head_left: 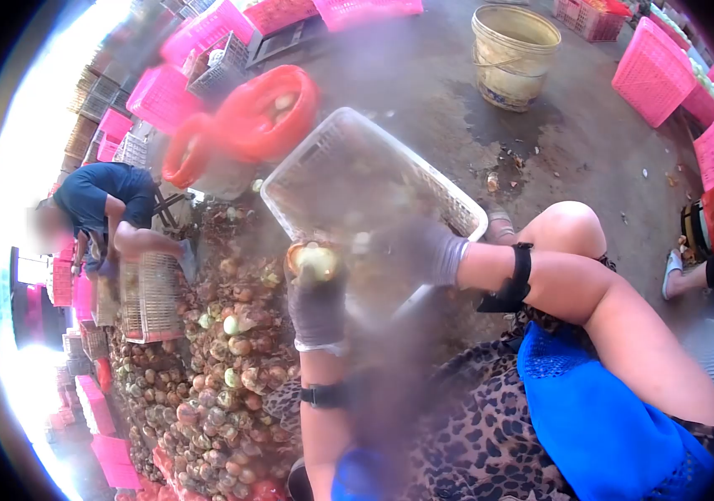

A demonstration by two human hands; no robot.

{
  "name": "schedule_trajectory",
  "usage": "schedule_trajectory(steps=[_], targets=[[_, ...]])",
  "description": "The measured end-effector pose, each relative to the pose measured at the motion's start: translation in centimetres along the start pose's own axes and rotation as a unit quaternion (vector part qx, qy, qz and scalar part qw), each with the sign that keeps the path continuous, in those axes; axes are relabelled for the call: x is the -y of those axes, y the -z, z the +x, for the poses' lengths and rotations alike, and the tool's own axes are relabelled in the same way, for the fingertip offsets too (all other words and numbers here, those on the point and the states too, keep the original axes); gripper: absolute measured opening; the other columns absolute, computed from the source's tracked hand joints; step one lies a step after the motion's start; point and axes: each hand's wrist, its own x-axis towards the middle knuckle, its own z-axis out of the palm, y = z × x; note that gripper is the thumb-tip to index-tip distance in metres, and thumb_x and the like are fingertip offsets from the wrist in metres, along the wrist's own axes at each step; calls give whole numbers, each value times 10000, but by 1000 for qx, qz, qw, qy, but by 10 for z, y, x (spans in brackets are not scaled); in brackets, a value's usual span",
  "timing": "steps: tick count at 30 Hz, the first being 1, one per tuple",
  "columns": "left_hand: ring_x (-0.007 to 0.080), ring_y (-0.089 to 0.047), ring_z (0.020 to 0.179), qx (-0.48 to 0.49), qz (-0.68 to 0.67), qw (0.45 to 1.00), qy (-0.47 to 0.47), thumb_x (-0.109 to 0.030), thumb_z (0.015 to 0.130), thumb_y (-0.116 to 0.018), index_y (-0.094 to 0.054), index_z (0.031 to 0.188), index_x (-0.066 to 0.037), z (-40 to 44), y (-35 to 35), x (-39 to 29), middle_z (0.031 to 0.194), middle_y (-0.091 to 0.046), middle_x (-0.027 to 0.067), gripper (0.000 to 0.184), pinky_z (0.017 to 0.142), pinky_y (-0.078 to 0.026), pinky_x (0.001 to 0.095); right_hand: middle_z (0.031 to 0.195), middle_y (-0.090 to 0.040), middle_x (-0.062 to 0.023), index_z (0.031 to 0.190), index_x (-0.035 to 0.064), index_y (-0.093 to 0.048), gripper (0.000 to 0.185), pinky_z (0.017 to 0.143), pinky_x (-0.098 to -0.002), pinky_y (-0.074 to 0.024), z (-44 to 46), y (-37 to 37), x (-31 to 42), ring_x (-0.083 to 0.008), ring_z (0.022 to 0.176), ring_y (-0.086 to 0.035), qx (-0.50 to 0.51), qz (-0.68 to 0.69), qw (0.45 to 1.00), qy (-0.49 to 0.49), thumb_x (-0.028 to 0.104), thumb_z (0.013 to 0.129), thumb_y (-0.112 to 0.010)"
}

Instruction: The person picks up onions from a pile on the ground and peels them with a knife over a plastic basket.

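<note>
My left hand (317, 311), in a greyish glove, is closed around an onion (315, 260). The onion is partly peeled: a pale surface faces up, with brown skin on its left side. My right hand (424, 250), also gloved, is just right of the onion. Its fingers look drawn together, with a small pale spot at their tips; blur hides what they hold. Beyond and beneath both hands lies a white plastic crate (399, 154), its inside hazy. A large heap of brown-skinned onions (215, 401) spreads to the left of my left arm.
Red net bags (269, 113) stand behind the crate. A dirty white bucket (514, 58) is on the wet floor. Pink crates (656, 73) line the far right. Another person (115, 196) bends by a basket (150, 296) at left; someone's leg (703, 275) shows at right.
</note>
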Motion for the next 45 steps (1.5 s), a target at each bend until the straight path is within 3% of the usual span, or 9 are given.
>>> schedule_trajectory(steps=[15, 19, 21, 27, 32, 36, 38, 42, 45], targets=[[298, -616, 1092, -29, 289, 946, -144, -230, 885, -747, -445, 1375, -67, -8, -42, -23, 1188, -587, 145, 598, 872, -610, 469, 817, -704, -176, 874, 68, -730, 157, 729, -460, -519, 11, -3, 24, -378, 768, -676, 114, -10, 993, -14, 168, 827, -618], [228, -655, 792, -53, -170, 976, 123, -400, 919, -694, -463, 1346, -1, -5, -3, -9, 1015, -636, 137, 629, 580, -542, 322, 815, -704, -157, 901, 80, -721, 149, 710, -432, -537, 13, 3, 33, -343, 764, -689, 116, -74, 990, -2, 135, 820, -609], [223, -654, 762, -65, -160, 978, 119, -402, 920, -692, -461, 1347, -20, -3, -1, -8, 988, -636, 127, 619, 561, -542, 326, 878, -708, -117, 1077, 112, -709, 220, 702, -399, -555, 17, 23, 43, -304, 785, -699, 218, -137, 964, -63, 164, 907, -578], [206, -655, 707, -20, 270, 955, -124, -413, 898, -718, -454, 1354, -83, -1, -20, -13, 989, -627, 108, 621, 546, -554, 311, 800, -684, -112, 924, 79, -722, 184, 658, -357, -532, 11, -2, 24, -275, 736, -673, 200, -74, 959, 187, 55, 786, -603], [209, -630, 681, 34, 264, 959, -99, -482, 851, -749, -465, 1350, -57, 0, -23, -19, 988, -617, 98, 714, 561, -536, 322, 819, -694, -110, 944, 61, -715, 167, 646, -353, -521, 3, -10, 10, -246, 710, -647, 146, 149, 936, 285, 122, 813, -630], [189, -582, 622, 56, 192, 979, 31, -554, 840, -728, -508, 1311, 5, -3, -9, -27, 904, -623, 97, 763, 515, -455, 311, 836, -711, -143, 977, 36, -719, 271, 667, -366, -526, 2, 6, 13, -247, 754, -673, 241, 216, 941, 98, 253, 819, -681], [185, -597, 666, -58, 148, 987, 37, -564, 868, -694, -553, 1234, 6, -7, -16, -17, 894, -634, 95, 692, 536, -454, 310, 846, -721, -165, 997, 22, -723, 356, 682, -375, -530, 9, 21, 16, -252, 787, -694, 306, 218, 926, -37, 330, 819, -710], [218, -642, 959, 7, 185, 981, 55, -554, 892, -670, -527, 1281, 26, -4, -5, -21, 1084, -638, 107, 714, 823, -534, 331, 853, -722, -185, 1037, 9, -715, 464, 700, -386, -546, 17, 7, 15, -260, 819, -706, 66, 233, 970, -21, 409, 803, -741], [180, -625, 767, 19, 256, 966, 27, -583, 896, -628, -511, 1318, -1, -6, -18, -11, 1105, -634, 117, 727, 593, -521, 305, 827, -715, -178, 1044, 8, -708, 453, 688, -372, -552, 18, 12, 28, -249, 810, -707, -42, 202, 978, 19, 389, 802, -747]])
